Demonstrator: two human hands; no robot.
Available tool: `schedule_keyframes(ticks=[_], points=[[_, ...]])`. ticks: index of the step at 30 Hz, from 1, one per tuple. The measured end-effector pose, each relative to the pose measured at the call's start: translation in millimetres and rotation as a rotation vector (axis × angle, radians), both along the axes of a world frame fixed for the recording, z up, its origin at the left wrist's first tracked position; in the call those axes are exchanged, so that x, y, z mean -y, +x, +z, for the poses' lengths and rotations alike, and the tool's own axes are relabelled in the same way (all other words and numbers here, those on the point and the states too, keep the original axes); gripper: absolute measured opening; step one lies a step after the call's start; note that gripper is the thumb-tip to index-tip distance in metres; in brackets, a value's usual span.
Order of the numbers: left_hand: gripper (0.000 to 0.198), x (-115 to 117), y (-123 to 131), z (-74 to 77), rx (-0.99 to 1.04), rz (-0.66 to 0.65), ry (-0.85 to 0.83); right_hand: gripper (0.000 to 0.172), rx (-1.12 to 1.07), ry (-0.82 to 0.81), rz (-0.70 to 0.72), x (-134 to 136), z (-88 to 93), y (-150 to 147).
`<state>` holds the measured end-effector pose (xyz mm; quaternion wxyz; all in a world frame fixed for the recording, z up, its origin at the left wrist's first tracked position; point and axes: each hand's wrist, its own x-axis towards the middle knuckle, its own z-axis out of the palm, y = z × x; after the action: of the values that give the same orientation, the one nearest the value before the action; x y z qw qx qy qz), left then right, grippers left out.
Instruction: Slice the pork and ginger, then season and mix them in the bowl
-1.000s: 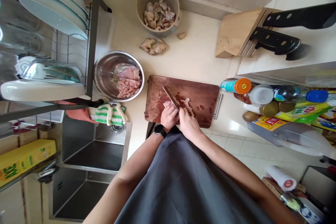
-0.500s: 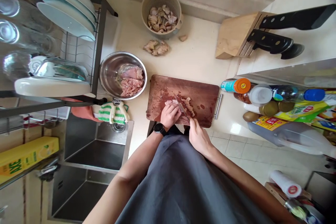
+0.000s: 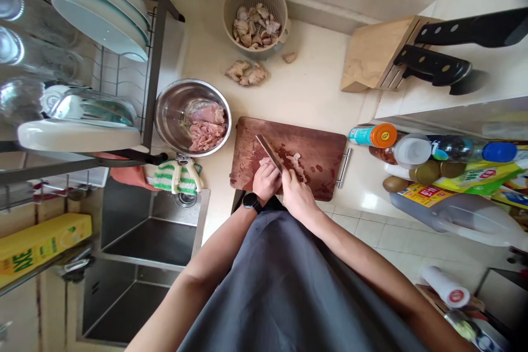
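My right hand [image 3: 296, 196] is shut around the hidden handle of a kitchen knife [image 3: 269, 153], whose blade stands edge-up over a wooden cutting board [image 3: 324, 162]. My left hand [image 3: 266, 180], with a black watch [image 3: 251, 203] on its wrist, curls over a piece of raw meat [image 3: 263, 161] right beside the blade. More pale cut meat [image 3: 295, 165] lies just past the knife, among reddish stains on the board. Both hands rest near the board's front edge.
Left of the board stands a steel bowl [image 3: 192, 116] holding raw sliced meat [image 3: 205, 132]. Beyond lie pale knobbly chunks [image 3: 246, 72] and a beige strainer basket [image 3: 254, 0]. Bottles [image 3: 408, 149] crowd the right, a knife block [image 3: 371, 54] stands behind them, and a steel sink [image 3: 148, 242] lies left.
Since half a second ago, my right hand has moved up and left, closer to my left hand. The knife blade has risen and shows more clearly, much as it did a second ago.
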<state>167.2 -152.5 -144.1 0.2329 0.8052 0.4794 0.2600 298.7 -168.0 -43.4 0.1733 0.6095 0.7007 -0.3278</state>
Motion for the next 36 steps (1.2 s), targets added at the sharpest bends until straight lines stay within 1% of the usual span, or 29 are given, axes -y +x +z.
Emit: schedule_keyframes(ticks=[1,3,7,8,9,11,15,16,17,19,21,23,25,26,30,36], points=[[0.024,-0.3,0.2,0.5,-0.002,0.003,0.004,0.047,-0.010,0.003,-0.003,-4.2,-0.3,-1.6],[0.022,-0.4,0.8,1.1,-0.006,0.003,0.004,0.048,-0.007,-0.006,-0.010,3.6,-0.7,3.5],[0.014,-0.1,2.8,1.0,-0.009,-0.003,-0.012,0.051,0.046,-0.111,-0.014,52.4,-1.7,30.4],[0.013,0.0,3.0,0.7,-0.010,-0.004,-0.016,0.051,0.055,-0.133,-0.012,58.9,-2.2,34.2],[0.014,0.1,2.9,0.3,-0.012,-0.006,-0.021,0.051,0.056,-0.141,-0.011,59.6,-3.0,34.7],[0.016,0.3,2.0,-0.6,-0.010,-0.006,-0.028,0.049,0.034,-0.109,-0.015,43.8,-5.4,25.8],[0.019,0.9,-0.1,-2.5,0.022,-0.005,-0.021,0.041,-0.047,0.018,-0.045,-14.0,-10.3,-0.7],[0.019,1.0,-0.2,-2.7,0.020,-0.007,-0.012,0.039,-0.068,0.038,-0.056,-21.8,-10.7,-1.1],[0.018,1.0,0.0,-2.7,0.012,-0.006,-0.003,0.036,-0.090,0.046,-0.068,-23.9,-10.8,2.1],[0.015,1.2,0.9,-2.2,-0.003,0.006,0.011,0.033,-0.143,0.031,-0.092,-12.0,-10.0,16.9],[0.012,1.5,1.8,-1.2,0.014,0.005,0.012,0.034,-0.176,0.012,-0.118,13.8,-8.5,35.2],[0.010,2.0,2.2,-0.2,0.045,-0.008,0.021,0.038,-0.167,0.043,-0.152,40.5,-6.2,48.1],[0.010,2.3,1.8,0.7,0.056,-0.009,0.039,0.043,-0.136,0.093,-0.166,58.7,-3.2,50.9],[0.010,2.4,1.5,1.1,0.048,-0.003,0.046,0.046,-0.120,0.106,-0.153,63.6,-1.7,48.9],[0.010,2.8,-0.2,2.0,-0.014,-0.011,0.058,0.057,-0.045,0.064,-0.029,66.5,3.4,35.0],[0.016,2.8,-1.1,1.3,-0.029,-0.032,0.054,0.054,0.028,-0.034,0.058,69.8,4.5,35.3]])
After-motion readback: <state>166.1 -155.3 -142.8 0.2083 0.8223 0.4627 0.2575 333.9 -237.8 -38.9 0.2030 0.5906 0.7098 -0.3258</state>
